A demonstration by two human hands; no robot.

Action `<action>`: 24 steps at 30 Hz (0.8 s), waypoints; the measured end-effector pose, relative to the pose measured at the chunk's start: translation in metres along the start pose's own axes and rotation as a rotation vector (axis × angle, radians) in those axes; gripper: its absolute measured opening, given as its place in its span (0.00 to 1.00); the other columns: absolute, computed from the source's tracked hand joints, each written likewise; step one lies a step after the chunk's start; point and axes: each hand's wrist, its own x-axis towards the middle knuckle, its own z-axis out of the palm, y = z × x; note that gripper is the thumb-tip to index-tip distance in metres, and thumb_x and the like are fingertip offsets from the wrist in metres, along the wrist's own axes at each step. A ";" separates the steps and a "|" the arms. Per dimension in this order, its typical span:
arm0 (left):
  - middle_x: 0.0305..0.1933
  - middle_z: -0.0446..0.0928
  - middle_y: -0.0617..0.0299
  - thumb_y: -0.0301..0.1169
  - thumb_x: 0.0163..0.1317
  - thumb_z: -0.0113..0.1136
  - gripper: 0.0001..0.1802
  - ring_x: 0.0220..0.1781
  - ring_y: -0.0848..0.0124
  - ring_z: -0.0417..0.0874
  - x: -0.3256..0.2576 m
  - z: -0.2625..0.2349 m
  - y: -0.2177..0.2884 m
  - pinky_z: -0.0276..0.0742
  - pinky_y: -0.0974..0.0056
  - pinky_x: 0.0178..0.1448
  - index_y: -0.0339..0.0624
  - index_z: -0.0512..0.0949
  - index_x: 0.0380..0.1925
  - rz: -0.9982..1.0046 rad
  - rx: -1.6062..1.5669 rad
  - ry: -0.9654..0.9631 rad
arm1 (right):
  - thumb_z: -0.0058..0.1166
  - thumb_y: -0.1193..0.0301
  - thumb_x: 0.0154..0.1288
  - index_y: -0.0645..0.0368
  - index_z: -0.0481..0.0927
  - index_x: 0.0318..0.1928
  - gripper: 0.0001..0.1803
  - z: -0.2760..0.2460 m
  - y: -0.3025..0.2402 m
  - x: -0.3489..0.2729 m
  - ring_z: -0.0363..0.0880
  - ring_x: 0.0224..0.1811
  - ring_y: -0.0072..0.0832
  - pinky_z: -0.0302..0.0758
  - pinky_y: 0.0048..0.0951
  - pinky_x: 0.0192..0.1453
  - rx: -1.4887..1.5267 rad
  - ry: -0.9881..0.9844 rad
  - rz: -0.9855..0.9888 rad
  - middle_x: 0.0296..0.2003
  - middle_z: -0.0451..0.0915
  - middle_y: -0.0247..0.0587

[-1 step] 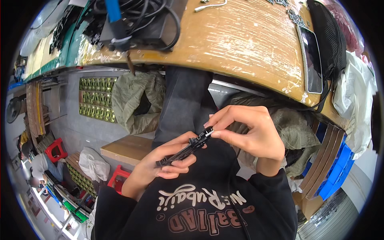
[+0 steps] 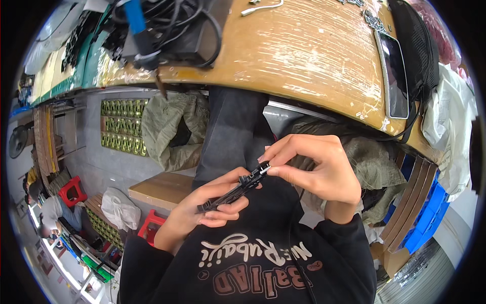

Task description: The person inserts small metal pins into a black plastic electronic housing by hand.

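My left hand (image 2: 212, 200) is closed around a long, narrow black plastic part (image 2: 235, 193) with small raised pieces along its upper side. It is held tilted in front of my chest, its upper end to the right. At that end my right hand (image 2: 316, 169) pinches with thumb and index finger. A small pale strip shows at the fingertips, too small to name. The fingers hide part of the black part.
Ahead is a film-covered table (image 2: 304, 55) with a phone (image 2: 394, 76), a black case (image 2: 415, 50), a black box (image 2: 197, 45) with cables and a blue-handled tool (image 2: 135, 20). Sacks (image 2: 174, 129), a carton (image 2: 162, 188) and red stools (image 2: 72, 191) stand below.
The blue-handled tool and the black box appear slightly further left and nearer. My hands and the black plastic part look unchanged.
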 end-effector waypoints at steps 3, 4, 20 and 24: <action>0.17 0.55 0.65 0.34 0.66 0.37 0.15 0.09 0.84 0.53 0.012 0.011 0.005 0.49 0.82 0.07 0.40 0.58 0.50 0.000 0.048 0.009 | 0.57 0.80 0.48 0.64 0.73 0.26 0.05 -0.009 0.001 -0.007 0.78 0.30 0.35 0.73 0.26 0.33 0.028 0.036 -0.005 0.28 0.78 0.42; 0.17 0.55 0.65 0.34 0.66 0.37 0.15 0.09 0.84 0.53 0.016 0.014 0.006 0.49 0.82 0.07 0.40 0.58 0.50 -0.013 0.046 0.013 | 0.57 0.80 0.48 0.64 0.73 0.26 0.05 -0.011 0.000 -0.010 0.78 0.30 0.34 0.73 0.25 0.33 0.037 0.079 0.016 0.27 0.78 0.42; 0.19 0.70 0.47 0.26 0.50 0.55 0.31 0.08 0.63 0.71 0.041 -0.015 0.001 0.68 0.71 0.08 0.27 0.54 0.52 -0.035 -0.309 -0.602 | 0.55 0.84 0.48 0.65 0.73 0.27 0.06 0.019 0.033 -0.005 0.79 0.34 0.41 0.66 0.52 0.54 0.459 0.074 -0.274 0.26 0.78 0.49; 0.12 0.68 0.51 0.25 0.52 0.50 0.24 0.04 0.67 0.66 0.025 -0.032 -0.002 0.60 0.73 0.05 0.31 0.58 0.49 0.213 -0.261 -0.506 | 0.53 0.84 0.51 0.65 0.69 0.33 0.09 0.047 0.039 0.010 0.78 0.37 0.38 0.61 0.49 0.59 0.520 0.066 -0.087 0.29 0.77 0.47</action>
